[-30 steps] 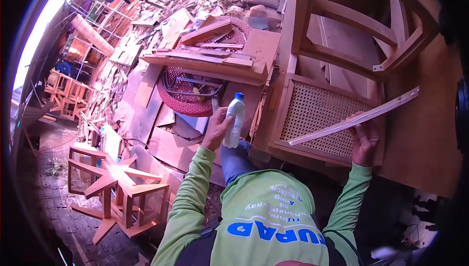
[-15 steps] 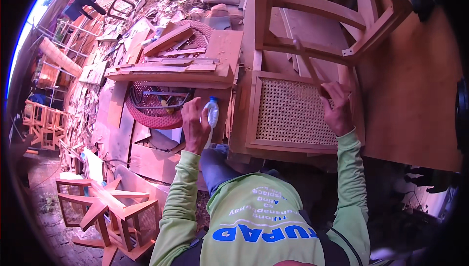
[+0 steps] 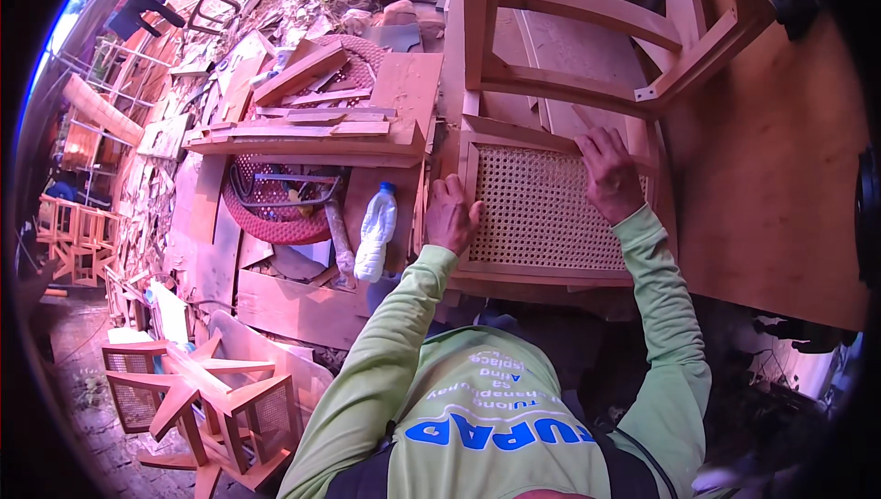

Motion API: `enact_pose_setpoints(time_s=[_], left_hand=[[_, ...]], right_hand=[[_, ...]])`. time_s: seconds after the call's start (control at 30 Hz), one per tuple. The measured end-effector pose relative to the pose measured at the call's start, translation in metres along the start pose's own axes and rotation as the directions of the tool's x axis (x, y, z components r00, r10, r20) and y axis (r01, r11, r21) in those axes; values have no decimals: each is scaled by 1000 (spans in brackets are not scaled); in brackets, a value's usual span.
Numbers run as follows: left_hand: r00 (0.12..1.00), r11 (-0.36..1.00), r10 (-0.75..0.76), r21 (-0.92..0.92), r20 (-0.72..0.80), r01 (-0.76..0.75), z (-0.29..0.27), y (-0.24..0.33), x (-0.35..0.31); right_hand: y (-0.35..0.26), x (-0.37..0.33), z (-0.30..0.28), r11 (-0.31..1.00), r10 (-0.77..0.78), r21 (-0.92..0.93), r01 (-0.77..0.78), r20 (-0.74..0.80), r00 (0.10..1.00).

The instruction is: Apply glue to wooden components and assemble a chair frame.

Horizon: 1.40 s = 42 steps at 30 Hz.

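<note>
In front of me lies a woven cane panel point(image 3: 541, 210) in a wooden frame. My left hand point(image 3: 452, 215) is at the panel's left rail, fingers bent over the edge and thumb toward the weave. At the far rail my right hand point(image 3: 610, 176) is closed, fingertips down, around a thin wooden strip point(image 3: 581, 116). Only the strip's end shows beyond the fingers; the rest is hidden. Just past the panel stands a wooden chair frame point(image 3: 587, 4) with curved rails and a small metal bracket.
To the left are a clear plastic bottle point(image 3: 376, 233) with a blue cap, a hammer point(image 3: 338, 233), a hacksaw point(image 3: 284, 189) and a red woven round seat point(image 3: 275, 219). Cut boards point(image 3: 312, 137) lie across it. Chair parts point(image 3: 211, 398) stand at lower left; a large brown sheet point(image 3: 762, 187) spreads right.
My left hand has moved right, from in front of the bottle to the panel's left rail. My right hand has shifted slightly left and farther away, bringing the wooden strip lower against the far rail.
</note>
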<state>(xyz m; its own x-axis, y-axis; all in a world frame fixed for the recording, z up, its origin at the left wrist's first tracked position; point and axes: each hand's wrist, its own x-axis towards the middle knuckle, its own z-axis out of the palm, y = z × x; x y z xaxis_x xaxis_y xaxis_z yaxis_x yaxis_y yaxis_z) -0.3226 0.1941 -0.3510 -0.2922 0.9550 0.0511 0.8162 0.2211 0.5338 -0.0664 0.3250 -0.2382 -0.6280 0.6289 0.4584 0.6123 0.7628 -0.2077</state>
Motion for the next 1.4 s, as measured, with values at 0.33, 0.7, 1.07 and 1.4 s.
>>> enact_pose_setpoints(time_s=[0.33, 0.7, 1.07, 1.4], left_hand=[[949, 964, -141, -259, -282, 66, 6, -18, -9], [929, 928, 353, -168, 111, -332, -11, 45, -9], [146, 227, 944, -258, 297, -939, 167, 232, 60], [-118, -95, 992, -376, 38, -922, 236, 246, 85]], right_hand=[[17, -9, 7, 1000, -18, -14, 19, 22, 1000], [22, 15, -88, 991, 51, -114, -74, -196, 979], [6, -25, -211, 988, 105, -54, -146, -457, 883], [13, -66, -226, 961, 184, -82, -263, -517, 836]])
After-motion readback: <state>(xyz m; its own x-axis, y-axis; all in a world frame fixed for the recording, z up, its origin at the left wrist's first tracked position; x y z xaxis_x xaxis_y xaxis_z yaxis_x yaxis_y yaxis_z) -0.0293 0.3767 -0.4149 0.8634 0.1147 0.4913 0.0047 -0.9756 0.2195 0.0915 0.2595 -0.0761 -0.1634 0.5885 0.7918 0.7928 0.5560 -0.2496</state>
